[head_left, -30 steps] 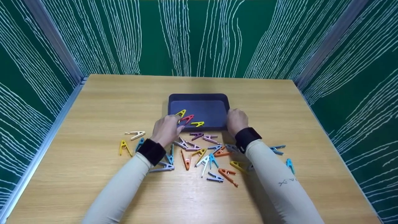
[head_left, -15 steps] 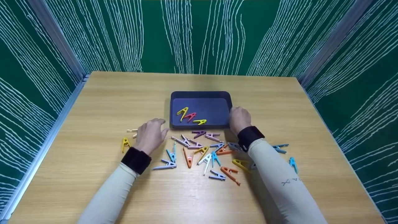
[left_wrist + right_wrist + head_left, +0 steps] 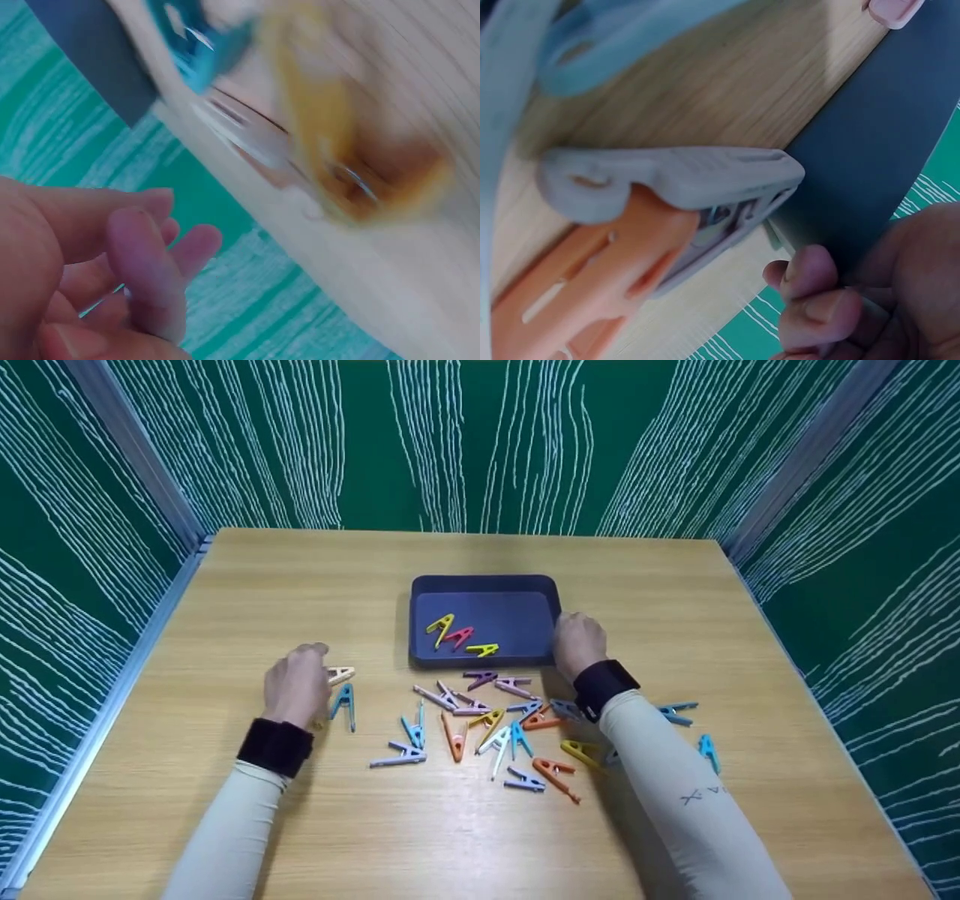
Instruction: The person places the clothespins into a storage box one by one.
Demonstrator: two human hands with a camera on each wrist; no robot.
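Note:
My left hand is over the left of the table, above a mostly hidden yellow clothespin. In the left wrist view its fingers are loosely bent with nothing between them, and the yellow clothespin lies apart from them, blurred. A cream clothespin and a blue clothespin lie just right of that hand. My right hand grips the right wall of the dark tray. Two yellow clothespins and a red clothespin lie inside the tray, toward its left front.
Several loose clothespins, among them an orange clothespin and a purple clothespin, are scattered in front of the tray. A blue clothespin lies right of the right sleeve. Green panels with white lines border the table.
From over the tray's left side, my left hand has moved left and toward me. One yellow clothespin it touched now lies in the tray. My right hand stays at the tray.

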